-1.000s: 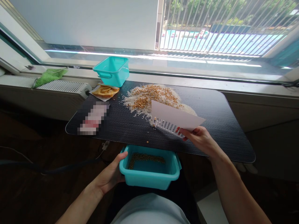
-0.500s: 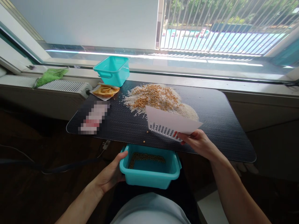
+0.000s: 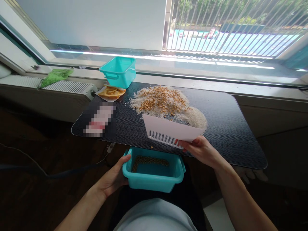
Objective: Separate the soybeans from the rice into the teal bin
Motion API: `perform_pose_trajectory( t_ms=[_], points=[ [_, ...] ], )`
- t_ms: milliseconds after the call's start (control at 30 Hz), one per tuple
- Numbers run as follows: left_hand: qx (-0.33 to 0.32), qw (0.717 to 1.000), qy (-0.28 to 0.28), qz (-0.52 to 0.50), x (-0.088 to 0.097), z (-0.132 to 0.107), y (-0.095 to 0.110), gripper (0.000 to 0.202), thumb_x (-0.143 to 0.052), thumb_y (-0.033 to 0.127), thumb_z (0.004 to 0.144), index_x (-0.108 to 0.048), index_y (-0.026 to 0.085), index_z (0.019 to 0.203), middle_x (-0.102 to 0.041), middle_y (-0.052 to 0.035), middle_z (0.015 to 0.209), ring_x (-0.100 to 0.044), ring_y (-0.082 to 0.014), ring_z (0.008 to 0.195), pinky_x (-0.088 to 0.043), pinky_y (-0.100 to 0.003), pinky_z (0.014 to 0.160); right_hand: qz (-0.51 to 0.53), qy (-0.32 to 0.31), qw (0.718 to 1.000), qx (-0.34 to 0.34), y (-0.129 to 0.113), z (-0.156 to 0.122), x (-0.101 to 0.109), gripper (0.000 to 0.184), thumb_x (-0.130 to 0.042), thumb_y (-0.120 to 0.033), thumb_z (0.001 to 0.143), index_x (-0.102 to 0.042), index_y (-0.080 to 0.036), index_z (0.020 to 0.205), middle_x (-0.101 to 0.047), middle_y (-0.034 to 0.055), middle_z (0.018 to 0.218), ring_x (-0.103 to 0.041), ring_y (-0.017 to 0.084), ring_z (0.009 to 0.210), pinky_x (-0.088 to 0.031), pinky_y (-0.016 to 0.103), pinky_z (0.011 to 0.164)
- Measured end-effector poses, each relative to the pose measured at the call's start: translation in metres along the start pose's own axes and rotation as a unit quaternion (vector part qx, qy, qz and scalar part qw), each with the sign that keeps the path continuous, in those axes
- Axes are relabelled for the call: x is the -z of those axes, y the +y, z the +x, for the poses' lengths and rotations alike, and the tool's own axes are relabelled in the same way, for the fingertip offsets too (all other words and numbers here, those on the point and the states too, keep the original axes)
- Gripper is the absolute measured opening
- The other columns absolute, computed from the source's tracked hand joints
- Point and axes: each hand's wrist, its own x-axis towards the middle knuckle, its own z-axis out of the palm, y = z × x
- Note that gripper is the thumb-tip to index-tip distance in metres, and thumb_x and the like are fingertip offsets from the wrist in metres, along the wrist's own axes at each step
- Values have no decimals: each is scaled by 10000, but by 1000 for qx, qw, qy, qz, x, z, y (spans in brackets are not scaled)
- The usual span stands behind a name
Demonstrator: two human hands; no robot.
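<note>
My left hand (image 3: 115, 176) grips the left side of a turquoise plastic bin (image 3: 154, 183), thumb over its rim, just below the table's front edge. Small round soybean-like beans (image 3: 151, 160) lie along the bin's far and left walls. In my right hand (image 3: 197, 147) is a white slotted scoop (image 3: 170, 128), fingers closed on its lower right edge by the slots. Behind the scoop spreads a pile of white rice-like grains (image 3: 198, 117) mixed with tan beans (image 3: 166, 94). One loose bean (image 3: 151, 147) sits at the table edge above the bin.
On the dark table (image 3: 231, 138), a second turquoise bin (image 3: 122, 75) stands at the back left, beside a folded yellow-orange item (image 3: 111, 92) on white paper. A blurred pink-and-white item (image 3: 99, 120) lies at left. A green cloth (image 3: 56, 77) rests on the radiator (image 3: 69, 86).
My right hand has drawn the scoop left and toward the table's front edge. Two loose beans showed near the edge before; one shows now. My left hand still holds the bin.
</note>
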Motion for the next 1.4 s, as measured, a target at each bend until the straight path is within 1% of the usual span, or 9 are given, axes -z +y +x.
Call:
perform_pose_trajectory(
  t_ms=[100, 367, 467, 600, 667, 867, 967, 1267, 1400],
  points=[
    [-1, 1000, 0, 2, -1, 0, 0, 721, -585, 568, 779, -439, 217, 1392, -678, -108, 1222, -593, -328, 1155, -480, -435, 912, 16, -8, 1000, -5, 2, 1, -5, 311, -652, -449, 753, -755, -165, 828, -716, 35, 760, -567, 162, 608, -516, 272, 538],
    [-4, 1000, -4, -4, 2, 0, -1, 721, -574, 562, 792, -430, 206, 1401, -692, -111, 1195, -608, -317, 1138, -481, -424, 916, 11, 33, 999, 15, 0, 10, -8, 304, -657, -450, 745, -754, -161, 754, -703, 30, 698, -572, 160, 595, -513, 260, 526],
    [-2, 1000, -1, -3, 2, 0, -1, 718, -579, 564, 787, -438, 211, 1397, -692, -109, 1196, -614, -318, 1128, -491, -419, 899, 17, -1, 1000, 8, 0, 9, -7, 298, -645, -438, 763, -748, -160, 798, -701, 20, 721, -567, 150, 600, -510, 246, 517],
    [-6, 1000, -1, -1, 2, 0, -1, 700, -582, 554, 792, -457, 201, 1383, -688, -114, 1202, -618, -320, 1117, -503, -407, 874, 22, -85, 996, -15, 1, -1, -2, 307, -627, -433, 796, -747, -157, 860, -709, 25, 750, -585, 154, 623, -518, 243, 531],
    [-5, 1000, -5, -1, 2, 1, -1, 694, -572, 554, 799, -457, 197, 1383, -688, -115, 1201, -617, -321, 1118, -507, -406, 864, 31, -91, 995, -21, 2, -6, 0, 318, -637, -447, 786, -746, -153, 841, -711, 33, 747, -595, 163, 631, -524, 251, 540],
    [-2, 1000, -8, 1, 0, 3, -1, 704, -570, 567, 796, -441, 219, 1394, -680, -104, 1218, -594, -312, 1156, -492, -405, 895, 59, -43, 996, -42, 4, -12, -12, 321, -640, -474, 778, -745, -173, 816, -707, 31, 714, -602, 165, 602, -526, 262, 527],
    [0, 1000, -5, 3, 0, 3, -3, 697, -562, 569, 800, -440, 225, 1394, -665, -106, 1243, -584, -317, 1169, -488, -413, 901, 62, 21, 997, -38, 8, -12, -16, 337, -660, -490, 753, -740, -163, 754, -705, 39, 691, -597, 165, 578, -525, 266, 510],
    [7, 1000, -13, -3, -3, 5, -2, 709, -546, 561, 807, -394, 227, 1413, -631, -112, 1292, -572, -325, 1174, -482, -433, 896, 60, 242, 966, -69, 18, -11, 27, 331, -780, -456, 594, -754, -148, 711, -739, 56, 718, -640, 203, 598, -546, 290, 504],
    [11, 1000, -5, 6, -5, 5, -1, 696, -535, 557, 815, -396, 226, 1412, -629, -114, 1293, -596, -319, 1127, -484, -428, 877, 68, 236, 968, -55, 13, -6, 27, 315, -764, -450, 618, -754, -152, 719, -736, 55, 707, -652, 213, 620, -546, 287, 495]
  ],
)
